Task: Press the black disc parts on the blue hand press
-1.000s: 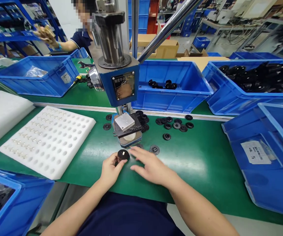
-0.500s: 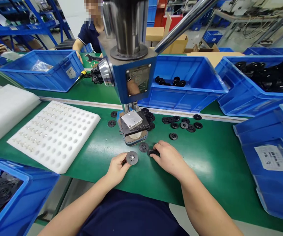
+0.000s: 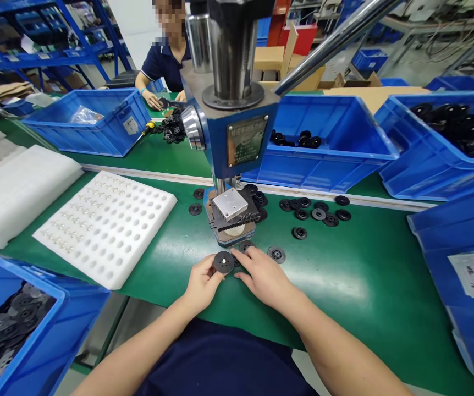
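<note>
My left hand (image 3: 202,280) pinches a round black disc (image 3: 222,263) by its edge, its face tilted up and a small bright pin at its centre. Close beside it on the right, my right hand (image 3: 264,272) has thumb and forefinger on either side of another black disc (image 3: 236,262), mostly covered by the fingers and the first disc. One more disc (image 3: 246,246) lies partly hidden behind the right fingers, and a flat one with a ringed middle (image 3: 277,254) rests on the green table. Just beyond both hands is the base of a blue hand press (image 3: 237,234).
The press lever (image 3: 336,47) slants up right. Several black discs (image 3: 318,214) lie to the right of the press. At left is a white foam tray (image 3: 142,220) with small clear parts. Blue bins (image 3: 319,165) surround the table (image 3: 336,308). A co-worker (image 3: 166,66) sits opposite.
My right hand has moved left with its disc, close to the left hand. A flat disc that was under that hand now shows on the table. The view has shifted slightly left.
</note>
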`<state>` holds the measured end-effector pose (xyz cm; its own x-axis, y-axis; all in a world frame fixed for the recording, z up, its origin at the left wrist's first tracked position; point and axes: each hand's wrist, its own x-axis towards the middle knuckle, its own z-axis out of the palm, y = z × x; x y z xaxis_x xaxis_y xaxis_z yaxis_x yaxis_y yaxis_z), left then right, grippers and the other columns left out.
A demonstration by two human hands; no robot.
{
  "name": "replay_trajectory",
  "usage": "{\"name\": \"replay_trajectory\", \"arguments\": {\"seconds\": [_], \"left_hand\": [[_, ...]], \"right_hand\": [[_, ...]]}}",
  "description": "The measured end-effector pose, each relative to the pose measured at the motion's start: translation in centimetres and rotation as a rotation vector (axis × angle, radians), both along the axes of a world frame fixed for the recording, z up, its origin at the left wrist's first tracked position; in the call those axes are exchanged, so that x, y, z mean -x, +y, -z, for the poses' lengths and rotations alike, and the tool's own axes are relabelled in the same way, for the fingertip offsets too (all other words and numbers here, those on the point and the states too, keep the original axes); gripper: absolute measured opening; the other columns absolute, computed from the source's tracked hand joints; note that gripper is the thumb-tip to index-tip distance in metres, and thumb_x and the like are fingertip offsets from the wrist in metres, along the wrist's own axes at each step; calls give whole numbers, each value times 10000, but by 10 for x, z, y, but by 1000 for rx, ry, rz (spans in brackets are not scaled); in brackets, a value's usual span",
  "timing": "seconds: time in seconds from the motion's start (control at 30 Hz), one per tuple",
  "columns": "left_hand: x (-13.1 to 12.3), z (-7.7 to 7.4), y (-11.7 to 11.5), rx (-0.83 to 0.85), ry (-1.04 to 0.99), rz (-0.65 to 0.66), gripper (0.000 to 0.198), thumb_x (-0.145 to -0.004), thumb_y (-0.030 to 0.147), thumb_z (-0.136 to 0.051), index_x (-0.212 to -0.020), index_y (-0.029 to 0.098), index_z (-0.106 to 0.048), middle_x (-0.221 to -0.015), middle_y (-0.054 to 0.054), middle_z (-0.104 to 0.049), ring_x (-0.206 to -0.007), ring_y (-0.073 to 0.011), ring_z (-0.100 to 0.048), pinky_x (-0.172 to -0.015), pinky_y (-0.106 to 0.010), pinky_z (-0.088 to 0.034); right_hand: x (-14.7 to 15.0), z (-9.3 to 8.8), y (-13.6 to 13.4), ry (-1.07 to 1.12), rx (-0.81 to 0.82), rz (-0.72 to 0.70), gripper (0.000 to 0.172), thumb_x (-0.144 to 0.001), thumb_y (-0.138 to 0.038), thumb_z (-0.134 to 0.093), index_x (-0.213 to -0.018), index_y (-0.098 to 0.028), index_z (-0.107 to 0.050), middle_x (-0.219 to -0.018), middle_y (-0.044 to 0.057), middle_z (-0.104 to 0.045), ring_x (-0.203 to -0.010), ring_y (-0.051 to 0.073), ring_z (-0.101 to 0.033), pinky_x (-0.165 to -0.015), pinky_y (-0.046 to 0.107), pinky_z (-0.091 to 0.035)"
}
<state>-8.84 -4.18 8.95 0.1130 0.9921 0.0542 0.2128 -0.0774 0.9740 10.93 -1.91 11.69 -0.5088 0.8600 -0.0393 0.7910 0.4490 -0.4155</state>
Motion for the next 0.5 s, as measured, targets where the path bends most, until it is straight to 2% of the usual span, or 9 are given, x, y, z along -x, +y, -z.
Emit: {"name": "replay_trajectory", "arguments": {"seconds": [0.1, 0.2, 0.33, 0.43, 0.5], "left_hand": [[0, 0, 0, 26, -32, 3, 271, -894, 429, -627, -847, 163, -655, -722, -29, -629, -620, -141, -560, -594, -260, -476], [-1, 0, 0, 52, -76, 4, 284, -888, 447, -638, -870, 163, -639, -722, -23, -622, -619, -135, -555, -593, -256, -480], [-2, 0, 0, 76, -91, 13, 322, -901, 479, -616, -894, 157, -622, -741, -25, -601, -639, -132, -545, -598, -255, -477], [-3, -1, 0, 67, -100, 24, 331, -899, 485, -620, -910, 154, -625, -748, -26, -606, -637, -132, -547, -599, -260, -477], [-3, -2, 0, 59, -118, 4, 325, -891, 482, -634, -916, 159, -624, -756, -26, -617, -633, -132, -553, -600, -263, -484]], "right_hand": [[6, 2, 2, -30, -13, -55, 375, -917, -249, -617, -1291, -231, -590, -984, 82, -591, -907, 221, -597, -760, 329, -496], [6, 1, 4, -25, -45, -43, 274, -926, -192, -574, -1192, -217, -636, -965, 81, -585, -885, 212, -579, -748, 324, -490], [5, 4, 4, 26, -37, -26, 285, -903, -157, -597, -1184, -200, -625, -1027, 88, -591, -936, 227, -571, -793, 350, -502], [10, 9, 2, 25, -74, 31, 375, -873, -305, -688, -1216, -179, -603, -1069, 108, -596, -977, 269, -567, -839, 417, -510], [14, 10, 2, 8, -86, 61, 357, -868, -358, -696, -1155, -159, -625, -1043, 118, -602, -960, 282, -567, -831, 440, -513]]}}
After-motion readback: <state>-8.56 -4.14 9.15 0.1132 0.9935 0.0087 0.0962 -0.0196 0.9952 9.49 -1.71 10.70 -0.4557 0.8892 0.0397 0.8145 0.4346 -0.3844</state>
